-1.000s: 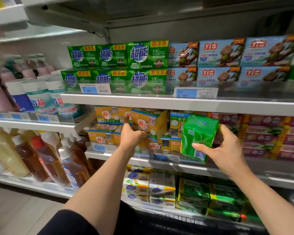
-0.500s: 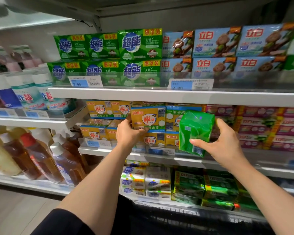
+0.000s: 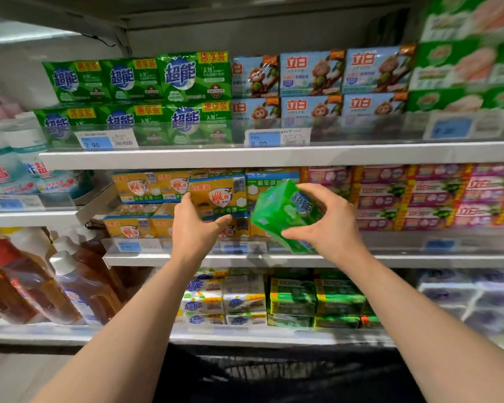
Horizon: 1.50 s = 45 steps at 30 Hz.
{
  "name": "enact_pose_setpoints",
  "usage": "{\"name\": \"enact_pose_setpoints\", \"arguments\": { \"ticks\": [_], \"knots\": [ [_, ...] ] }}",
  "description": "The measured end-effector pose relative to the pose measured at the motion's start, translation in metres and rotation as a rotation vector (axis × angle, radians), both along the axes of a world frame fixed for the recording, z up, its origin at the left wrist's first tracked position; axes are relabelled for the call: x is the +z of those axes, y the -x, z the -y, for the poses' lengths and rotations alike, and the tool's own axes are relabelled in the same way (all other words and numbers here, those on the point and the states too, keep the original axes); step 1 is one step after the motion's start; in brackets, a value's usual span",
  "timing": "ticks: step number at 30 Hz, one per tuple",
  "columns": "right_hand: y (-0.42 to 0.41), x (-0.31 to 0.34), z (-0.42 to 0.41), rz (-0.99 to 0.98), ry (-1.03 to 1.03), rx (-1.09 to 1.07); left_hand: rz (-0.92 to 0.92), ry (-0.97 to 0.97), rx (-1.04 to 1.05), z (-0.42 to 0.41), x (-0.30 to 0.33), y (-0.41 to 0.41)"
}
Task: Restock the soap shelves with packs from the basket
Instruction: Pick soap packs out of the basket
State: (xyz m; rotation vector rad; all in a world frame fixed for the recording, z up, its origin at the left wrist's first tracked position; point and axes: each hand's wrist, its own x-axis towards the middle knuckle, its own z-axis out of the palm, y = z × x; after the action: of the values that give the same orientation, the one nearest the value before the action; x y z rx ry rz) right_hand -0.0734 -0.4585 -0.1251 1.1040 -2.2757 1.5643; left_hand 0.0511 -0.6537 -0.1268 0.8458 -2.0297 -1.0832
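Curling round a green pack [image 3: 285, 216], the fingers [image 3: 317, 191] and thumb of the right hand [image 3: 330, 225] grasp it from the right side and hold it tilted in the air, just in front of the middle shelf [image 3: 419, 260]. It has not been set down yet. The left hand [image 3: 195, 228] reaches to a yellow pack [image 3: 217, 196] on the same shelf, left of the green one; its thumb lies under the pack's lower edge and its fingers go up the left side, so it looks to be gripping or steadying that pack, though the fingertips are partly hidden.

Beyond the hands, the middle shelf holds stacked yellow packs on the left and pink packs [image 3: 437, 196] on the right. On the top shelf [image 3: 274, 154], matching green packs [image 3: 137, 80] stand two high on the left, with blue packs [image 3: 312, 74] beside them. The bottom shelf [image 3: 245, 335] also carries white and green packs. At the near bottom edge a dark basket [image 3: 274, 370] shows; its contents cannot be made out.

Judging from this, the shelves look nearly full, and one pack is in hand, still to be placed. How many remain in the basket cannot be told.
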Motion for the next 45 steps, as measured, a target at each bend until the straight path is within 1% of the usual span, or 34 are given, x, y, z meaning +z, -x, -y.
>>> {"name": "enact_pose_setpoints", "arguments": {
  "ticks": [2,4,6,8,9,12,14,15,18,20,23,27,30,32,34,36,39,40,42,45],
  "knots": [
    [-0.011,0.0,-0.003,-0.076,-0.041,0.011,0.017,-0.017,-0.026,-0.012,0.002,-0.007],
    [-0.023,0.0,-0.005,-0.156,-0.032,0.039,-0.008,-0.06,-0.078,-0.027,0.005,-0.014],
    [-0.031,-0.002,-0.006,-0.296,-0.029,0.038,-0.034,-0.201,-0.226,-0.046,0.011,-0.021],
    [-0.035,-0.006,-0.009,-0.431,-0.044,0.037,0.037,-0.314,-0.432,-0.067,0.015,-0.023],
    [-0.036,-0.008,-0.012,-0.475,-0.05,0.042,0.076,-0.31,-0.488,-0.075,0.015,-0.022],
    [-0.036,-0.008,-0.024,-0.494,-0.089,0.046,0.06,-0.294,-0.473,-0.084,0.012,-0.011],
    [-0.033,-0.005,-0.036,-0.424,-0.156,0.046,0.029,-0.317,-0.48,-0.088,0.011,-0.006],
    [-0.031,-0.003,-0.043,-0.343,-0.187,0.048,0.024,-0.312,-0.501,-0.089,0.008,-0.002],
    [-0.013,0.005,-0.07,0.024,-0.234,0.095,0.019,-0.301,-0.546,-0.1,0.006,0.008],
    [0.003,0.007,-0.093,0.204,-0.292,0.137,0.021,-0.317,-0.579,-0.106,0.003,0.016],
    [0.014,0.005,-0.115,0.295,-0.438,0.142,0.077,-0.316,-0.67,-0.111,-0.009,0.031],
    [0.025,-0.018,-0.135,0.358,-0.527,0.08,0.139,-0.407,-0.746,-0.134,-0.039,0.046],
    [0.026,-0.043,-0.151,0.395,-0.553,-0.011,0.156,-0.444,-0.787,-0.152,-0.062,0.051],
    [0.021,-0.061,-0.161,0.365,-0.54,-0.073,0.177,-0.475,-0.835,-0.162,-0.076,0.052],
    [0.017,-0.075,-0.169,0.305,-0.527,-0.139,0.236,-0.457,-0.847,-0.17,-0.082,0.054],
    [0.014,-0.085,-0.173,0.256,-0.492,-0.204,0.303,-0.427,-0.799,-0.174,-0.082,0.06],
    [0.009,-0.09,-0.172,0.211,-0.38,-0.307,0.299,-0.383,-0.711,-0.175,-0.076,0.069],
    [0.006,-0.088,-0.17,0.181,-0.342,-0.345,0.268,-0.36,-0.669,-0.175,-0.073,0.071],
    [0.001,-0.079,-0.166,0.101,-0.266,-0.389,0.174,-0.255,-0.567,-0.178,-0.059,0.069],
    [-0.007,-0.049,-0.151,-0.065,-0.157,-0.373,-0.054,0.008,-0.465,-0.17,-0.03,0.055]
  ]
}}
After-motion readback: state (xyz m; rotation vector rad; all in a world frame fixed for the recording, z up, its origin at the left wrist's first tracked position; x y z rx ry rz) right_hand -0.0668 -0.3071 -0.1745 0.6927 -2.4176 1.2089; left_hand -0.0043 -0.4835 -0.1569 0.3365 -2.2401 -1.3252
